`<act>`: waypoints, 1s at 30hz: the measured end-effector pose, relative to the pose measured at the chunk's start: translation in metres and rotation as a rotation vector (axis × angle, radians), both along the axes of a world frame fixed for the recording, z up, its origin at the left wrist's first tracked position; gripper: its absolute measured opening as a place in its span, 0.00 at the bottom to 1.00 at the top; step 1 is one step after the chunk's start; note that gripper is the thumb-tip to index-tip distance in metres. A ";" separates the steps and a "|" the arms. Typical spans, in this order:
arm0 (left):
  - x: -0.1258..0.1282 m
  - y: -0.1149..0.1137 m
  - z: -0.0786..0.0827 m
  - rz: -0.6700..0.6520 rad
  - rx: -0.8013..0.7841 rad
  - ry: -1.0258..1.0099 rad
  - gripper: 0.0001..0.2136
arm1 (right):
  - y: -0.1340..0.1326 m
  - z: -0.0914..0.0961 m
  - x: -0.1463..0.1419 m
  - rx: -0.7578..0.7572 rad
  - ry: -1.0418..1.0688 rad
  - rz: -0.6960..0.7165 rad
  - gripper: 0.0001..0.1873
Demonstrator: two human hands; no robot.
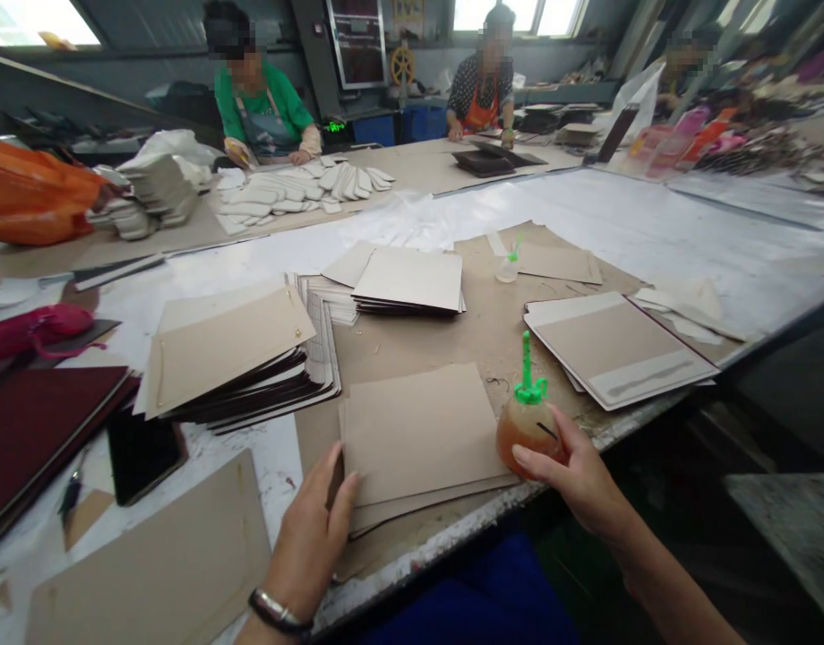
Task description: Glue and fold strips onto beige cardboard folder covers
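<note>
Pressing cardboard stack with flat, open left hand. Clasping glue bottle in curled right hand. Could tip off near table edge, spilling.

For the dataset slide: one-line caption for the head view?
Left hand rests on a stack of brown cardboard sheets while right hand grips a round amber bottle with green nozzle.

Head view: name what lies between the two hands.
Head view: a stack of cardboard sheets lies between the left hand, touching its edge, and the right hand gripping the green-capped bottle.
</note>
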State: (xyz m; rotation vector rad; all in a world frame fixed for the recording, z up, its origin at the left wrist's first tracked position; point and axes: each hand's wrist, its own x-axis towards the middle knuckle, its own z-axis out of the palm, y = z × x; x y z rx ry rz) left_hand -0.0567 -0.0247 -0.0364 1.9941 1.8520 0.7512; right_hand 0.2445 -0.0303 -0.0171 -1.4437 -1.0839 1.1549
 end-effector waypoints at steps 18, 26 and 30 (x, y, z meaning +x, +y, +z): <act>0.083 -0.029 0.063 -0.135 -0.626 -1.372 0.23 | -0.043 0.012 -0.088 0.141 -0.313 0.160 0.41; 0.094 -0.034 0.062 -0.005 -0.580 -1.564 0.23 | -0.040 0.002 -0.091 0.177 -0.323 0.047 0.37; 0.095 -0.032 0.058 -0.052 -0.565 -1.615 0.24 | -0.036 0.024 -0.085 0.087 -0.215 0.104 0.34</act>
